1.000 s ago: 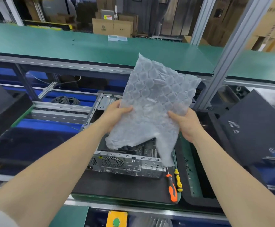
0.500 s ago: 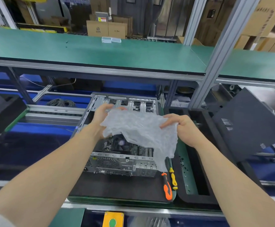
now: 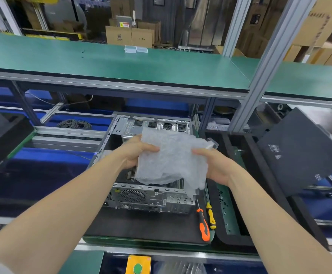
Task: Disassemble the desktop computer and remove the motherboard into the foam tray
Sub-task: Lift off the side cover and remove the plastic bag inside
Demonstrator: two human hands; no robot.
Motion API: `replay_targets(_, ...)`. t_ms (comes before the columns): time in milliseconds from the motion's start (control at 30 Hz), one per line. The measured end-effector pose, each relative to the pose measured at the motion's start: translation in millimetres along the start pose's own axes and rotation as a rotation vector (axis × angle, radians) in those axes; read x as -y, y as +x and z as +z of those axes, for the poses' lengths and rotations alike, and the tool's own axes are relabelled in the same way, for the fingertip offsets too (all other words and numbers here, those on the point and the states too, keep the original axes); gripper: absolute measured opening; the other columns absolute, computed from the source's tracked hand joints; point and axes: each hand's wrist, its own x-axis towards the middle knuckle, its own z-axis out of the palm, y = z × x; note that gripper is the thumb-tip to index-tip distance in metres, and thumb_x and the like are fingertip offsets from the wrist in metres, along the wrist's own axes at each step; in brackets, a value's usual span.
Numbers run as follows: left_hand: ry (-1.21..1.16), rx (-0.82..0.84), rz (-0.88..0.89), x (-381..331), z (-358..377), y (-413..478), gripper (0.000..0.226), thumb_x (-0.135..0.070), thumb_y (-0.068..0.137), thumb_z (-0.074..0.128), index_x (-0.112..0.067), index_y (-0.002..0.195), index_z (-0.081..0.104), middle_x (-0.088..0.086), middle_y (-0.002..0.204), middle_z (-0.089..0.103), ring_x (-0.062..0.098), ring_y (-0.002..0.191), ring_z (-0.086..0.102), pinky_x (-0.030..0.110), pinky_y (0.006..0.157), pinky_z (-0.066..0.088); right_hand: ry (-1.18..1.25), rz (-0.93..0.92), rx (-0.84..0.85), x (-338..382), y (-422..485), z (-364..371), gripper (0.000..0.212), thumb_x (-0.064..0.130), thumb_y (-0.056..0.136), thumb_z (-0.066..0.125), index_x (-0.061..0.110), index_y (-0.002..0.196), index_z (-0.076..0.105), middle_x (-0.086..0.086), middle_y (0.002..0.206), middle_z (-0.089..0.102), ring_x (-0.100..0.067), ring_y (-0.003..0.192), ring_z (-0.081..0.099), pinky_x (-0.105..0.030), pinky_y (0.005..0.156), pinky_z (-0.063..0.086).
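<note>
An open silver desktop computer case [image 3: 151, 198] lies on a black mat, its rear panel toward me. Above its open top I hold a crumpled clear bubble wrap sheet [image 3: 171, 163] with both hands. My left hand [image 3: 135, 153] grips its left edge and my right hand [image 3: 212, 165] grips its right edge. The sheet hides most of the motherboard inside the case. A black foam tray [image 3: 258, 175] with a green board in its bottom stands directly right of the case.
An orange-handled screwdriver [image 3: 203, 226] and a yellow-handled one [image 3: 210, 215] lie between case and tray. A dark side panel [image 3: 303, 151] leans at the right. A green shelf [image 3: 121, 64] runs overhead. A yellow box with a green button [image 3: 138, 265] sits at the near edge.
The bubble wrap was held up flat, then was lowered and bunched together between both hands over the open case.
</note>
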Motion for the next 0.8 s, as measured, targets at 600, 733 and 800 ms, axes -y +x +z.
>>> replay_targets(600,1.431,-0.681,0.494,43.5,-5.2,26.1,0.029,-0.013,0.092,0.055,-0.021,0.119,0.059,0.004,0.101,0.069,0.029,0.085,0.058,0.043,0.085,0.037,0.215,-0.112,-0.888,-1.6,-34.1,-45.9,0.039,-0.003,0.077,0.051,0.013,0.109,0.066,-0.012,0.115,0.070,-0.034,0.102,0.069,-0.044,0.083,0.059)
replay_targets(733,1.362,-0.603,0.682,-0.2,23.9,4.8,0.013,-0.022,0.096,0.049,-0.023,0.089,0.060,-0.001,0.080,0.065,0.027,0.072,0.058,0.030,0.056,0.033,0.182,-0.321,-1.021,1.4,-25.3,-34.2,0.044,0.001,0.086,0.052,0.014,0.127,0.061,-0.005,0.118,0.065,-0.021,0.093,0.065,-0.035,0.074,0.057)
replay_targets(800,1.248,-0.437,0.581,-34.9,33.6,-5.0,0.016,-0.021,0.095,0.052,-0.023,0.082,0.062,-0.005,0.068,0.061,0.023,0.067,0.058,0.028,0.055,0.036,0.113,-0.431,-1.099,3.6,-20.4,-29.3,0.042,0.006,0.089,0.054,0.018,0.128,0.059,-0.001,0.119,0.064,-0.017,0.094,0.064,-0.034,0.081,0.057)
